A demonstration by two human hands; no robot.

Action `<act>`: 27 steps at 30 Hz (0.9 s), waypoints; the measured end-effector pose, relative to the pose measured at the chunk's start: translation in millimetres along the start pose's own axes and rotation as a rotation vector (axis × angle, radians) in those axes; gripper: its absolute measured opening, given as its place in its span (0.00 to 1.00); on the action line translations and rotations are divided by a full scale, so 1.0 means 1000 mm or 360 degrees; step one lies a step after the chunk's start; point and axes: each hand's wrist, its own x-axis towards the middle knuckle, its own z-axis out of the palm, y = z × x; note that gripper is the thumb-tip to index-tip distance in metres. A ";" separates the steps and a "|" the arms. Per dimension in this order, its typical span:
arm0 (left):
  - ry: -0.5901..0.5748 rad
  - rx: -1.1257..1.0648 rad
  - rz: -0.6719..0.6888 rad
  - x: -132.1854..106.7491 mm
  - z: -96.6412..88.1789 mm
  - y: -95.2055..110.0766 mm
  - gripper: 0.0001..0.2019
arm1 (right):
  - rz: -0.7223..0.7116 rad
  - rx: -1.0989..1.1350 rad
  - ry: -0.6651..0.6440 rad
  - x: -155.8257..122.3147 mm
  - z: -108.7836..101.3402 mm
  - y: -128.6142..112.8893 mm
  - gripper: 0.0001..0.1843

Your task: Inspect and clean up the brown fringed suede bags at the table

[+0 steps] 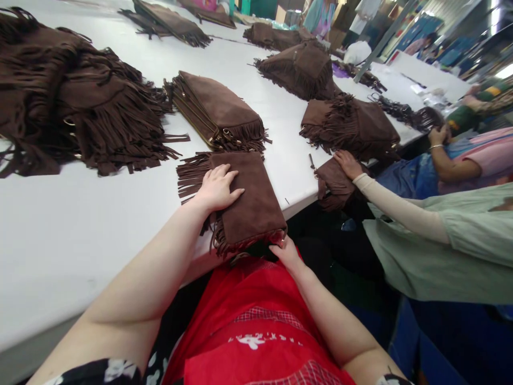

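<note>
A brown suede fringed bag (254, 198) lies flat at the table's front edge, its near end overhanging and a red lining showing there. My left hand (218, 188) rests on top of it with fingers spread, pressing near the fringe on its left side. At the bag's near right corner, my right hand (287, 253) has its thumb and fingers closed on the edge. Some of those fingers are hidden under the bag. Just behind lies a small stack of similar bags (220, 104) with brass zippers and fringe.
A big heap of fringed brown bags (80, 96) covers the left of the white table (120, 230). More bags (350, 125) lie at the right. Beside me, a co-worker's hand (349, 163) rests on another bag (336, 182). Other people sit farther along.
</note>
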 end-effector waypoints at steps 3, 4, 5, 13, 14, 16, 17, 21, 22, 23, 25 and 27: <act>-0.0006 0.0012 0.0005 -0.001 0.000 -0.001 0.32 | -0.0206 0.0265 -0.0267 -0.005 0.025 -0.031 0.28; -0.0002 0.0012 0.0010 -0.001 0.000 -0.001 0.32 | -0.0207 0.0345 -0.0332 -0.007 0.035 -0.039 0.31; 0.0003 0.0011 0.0016 -0.001 0.000 -0.002 0.32 | -0.0190 0.0423 -0.0357 -0.009 0.046 -0.044 0.32; -0.0002 0.0012 0.0014 -0.001 0.000 -0.002 0.32 | 0.0182 0.0512 -0.0335 -0.017 0.038 -0.013 0.33; -0.0004 0.0007 0.0006 -0.001 0.000 -0.002 0.32 | 0.0198 0.0480 -0.0263 -0.016 0.029 -0.009 0.33; -0.0002 0.0004 -0.0004 0.000 0.000 -0.001 0.32 | 0.0105 0.0444 -0.0091 -0.015 0.011 -0.006 0.32; 0.0001 0.0008 -0.0006 0.001 0.000 0.000 0.32 | 0.0014 0.0433 -0.0037 -0.014 0.003 -0.008 0.31; -0.0005 0.0028 0.0001 0.001 0.001 -0.001 0.32 | -0.0273 0.0195 -0.0054 -0.009 -0.014 -0.026 0.21; -0.0008 0.0032 0.0002 0.001 0.001 -0.002 0.32 | -0.0307 0.0064 -0.0060 -0.009 -0.015 -0.031 0.17; -0.0010 0.0035 0.0006 0.001 0.001 -0.002 0.32 | -0.0336 -0.0080 -0.0055 -0.009 -0.015 -0.036 0.14; -0.0011 0.0041 0.0013 0.000 0.000 -0.003 0.32 | -0.0400 -0.0339 0.0004 -0.011 -0.014 -0.042 0.10; -0.0009 0.0042 0.0016 0.001 0.001 -0.003 0.32 | -0.0463 -0.0492 0.0095 -0.013 -0.011 -0.046 0.10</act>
